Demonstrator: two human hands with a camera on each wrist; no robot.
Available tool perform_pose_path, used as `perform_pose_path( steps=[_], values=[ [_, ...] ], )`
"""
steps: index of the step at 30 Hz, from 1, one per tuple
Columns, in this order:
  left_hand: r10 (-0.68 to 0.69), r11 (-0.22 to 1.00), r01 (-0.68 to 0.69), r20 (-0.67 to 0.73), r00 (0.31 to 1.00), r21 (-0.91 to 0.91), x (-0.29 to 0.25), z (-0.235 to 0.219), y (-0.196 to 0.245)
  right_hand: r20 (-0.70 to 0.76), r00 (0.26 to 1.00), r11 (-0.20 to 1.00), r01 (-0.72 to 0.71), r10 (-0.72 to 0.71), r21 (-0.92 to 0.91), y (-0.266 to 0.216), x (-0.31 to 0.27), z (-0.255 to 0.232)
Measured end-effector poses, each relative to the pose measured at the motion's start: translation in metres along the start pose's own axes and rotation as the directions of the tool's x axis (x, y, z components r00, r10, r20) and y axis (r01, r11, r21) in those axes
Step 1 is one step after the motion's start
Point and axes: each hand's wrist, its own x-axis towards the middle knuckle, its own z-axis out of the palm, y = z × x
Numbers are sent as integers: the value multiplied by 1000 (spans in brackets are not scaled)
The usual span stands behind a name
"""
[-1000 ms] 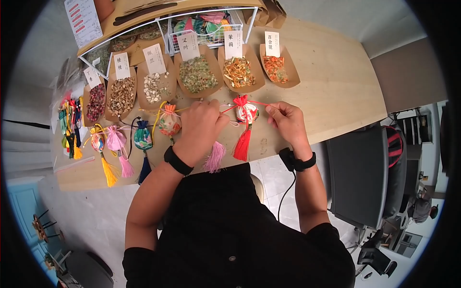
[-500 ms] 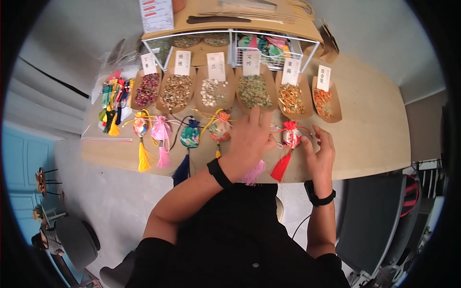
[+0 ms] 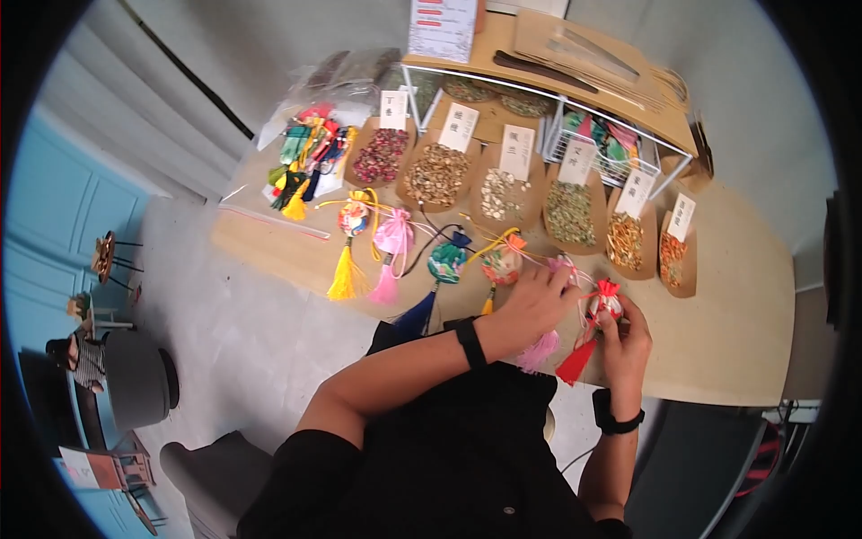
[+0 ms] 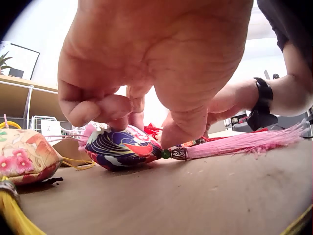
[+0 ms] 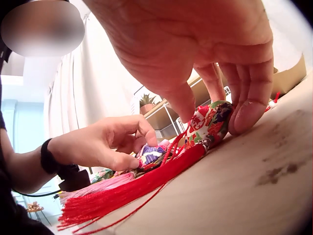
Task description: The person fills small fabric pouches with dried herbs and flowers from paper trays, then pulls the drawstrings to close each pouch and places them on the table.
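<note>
While the R hand [image 3: 628, 346] holds the red-tasselled sachet [image 5: 210, 122] between thumb & fingertips on the desk [image 3: 718, 350], the L hand [image 3: 536, 310] prob. pinches the blue-patterned sachet [image 4: 121, 151] just beside it (fingertips part-hidden), a hold that'd suit keeping both lined up w/ the other sachets [image 3: 447, 262], tassels toward the person.

In front of the shelf [image 3: 646, 121], cards [image 3: 576, 162] in paper trays [image 3: 680, 289] read 丁香, 艾叶, 茉莉; the sign [image 3: 442, 29] on the shelf is illegible.
</note>
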Motion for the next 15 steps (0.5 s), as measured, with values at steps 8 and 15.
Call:
perform_pose_path(
  steps=[8,15],
  values=[
    [13,1000,-12,-39,999,9,1,7,-14,-173,982,996,-67,77,63,45,-20,-21],
    [-83,966,94,54,995,-239,-16,-45,-22,-342,939,992,3,40,124,104,-36,-17]
  ],
)
